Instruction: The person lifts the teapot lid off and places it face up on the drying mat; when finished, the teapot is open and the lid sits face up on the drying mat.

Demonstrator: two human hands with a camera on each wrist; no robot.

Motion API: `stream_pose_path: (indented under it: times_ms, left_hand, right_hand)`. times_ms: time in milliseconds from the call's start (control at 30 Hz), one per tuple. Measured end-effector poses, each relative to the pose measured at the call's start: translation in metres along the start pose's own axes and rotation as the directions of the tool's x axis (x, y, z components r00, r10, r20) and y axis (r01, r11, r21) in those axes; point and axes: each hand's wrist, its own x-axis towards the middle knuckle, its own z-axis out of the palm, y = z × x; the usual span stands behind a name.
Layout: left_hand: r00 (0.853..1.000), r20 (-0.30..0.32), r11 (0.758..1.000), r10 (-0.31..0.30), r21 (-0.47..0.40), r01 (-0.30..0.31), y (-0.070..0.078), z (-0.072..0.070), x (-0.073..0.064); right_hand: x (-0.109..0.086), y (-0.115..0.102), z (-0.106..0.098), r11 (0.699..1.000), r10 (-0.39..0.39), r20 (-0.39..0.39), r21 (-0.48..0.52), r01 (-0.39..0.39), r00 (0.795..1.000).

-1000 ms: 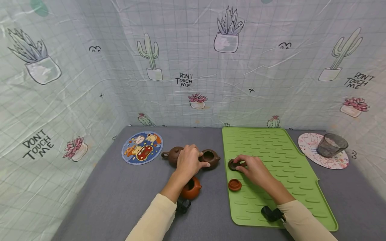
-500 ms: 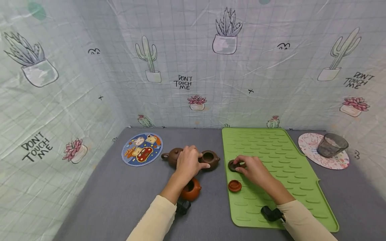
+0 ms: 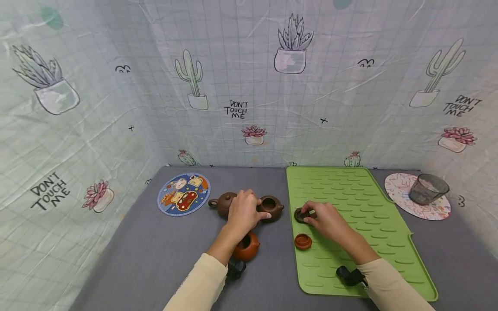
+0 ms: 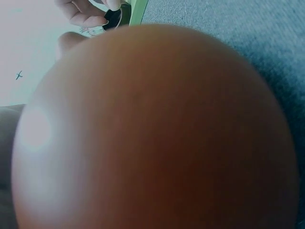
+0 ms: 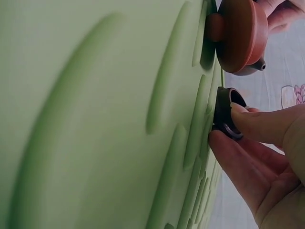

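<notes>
My left hand [image 3: 243,211] holds a lidless dark brown teapot [image 3: 277,211] at its left side, where the fingers hide the handle. My right hand [image 3: 327,218] pinches a dark brown teapot lid [image 3: 298,215] at the green mat's left edge. In the right wrist view, thumb and fingers grip this lid [image 5: 221,112] by its rim, close over the mat. Nearer me lies an upturned reddish-orange lid [image 3: 302,241]. An orange teapot [image 3: 250,249] without its lid stands below my left hand, its rounded side filling the left wrist view. Another brown teapot [image 3: 223,204], lidded, is partly behind that hand.
The green ridged mat [image 3: 350,185] covers the right of the grey table [image 3: 155,268]. A round blue coaster [image 3: 183,194] lies at the back left. At the far right, a smoky glass [image 3: 428,190] stands on a pink-patterned coaster [image 3: 400,185]. Printed cloth hangs behind.
Both hands keep their hold on the teapot and the dark lid, almost unmoved. The head view has tilted slightly, so the scene sits a little lower.
</notes>
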Motion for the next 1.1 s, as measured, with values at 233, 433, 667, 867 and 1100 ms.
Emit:
stream_pose_path:
  times_ms: [233,433,667,867,1100]
  left_hand:
    - [1.0,0.013,1.0,0.008,0.018,-0.008,0.001,0.001,-0.001]
    - [1.0,-0.002,0.999,0.027,0.046,-0.027,0.003,0.001,-0.002]
    - [0.999,0.016,0.998,0.048,0.042,-0.049,0.001,-0.002,-0.004]
    - [0.997,0.056,0.999,0.045,0.007,-0.045,-0.004,-0.005,-0.003]
    - [0.993,0.097,0.994,0.062,-0.096,-0.053,-0.008,-0.012,-0.003]
  right_hand:
    - [0.002,-0.002,0.001,1.0,0.017,0.025,-0.014,-0.017,1.0]
    - [0.003,-0.002,-0.005,1.0,0.026,0.053,0.012,-0.026,0.998]
    - [0.003,-0.001,-0.01,1.0,0.015,0.059,0.014,-0.015,0.998]
    - [0.003,-0.001,-0.009,0.999,0.012,0.033,0.04,-0.014,0.999]
    - [0.004,-0.002,-0.013,0.999,0.046,0.031,0.022,-0.047,0.998]
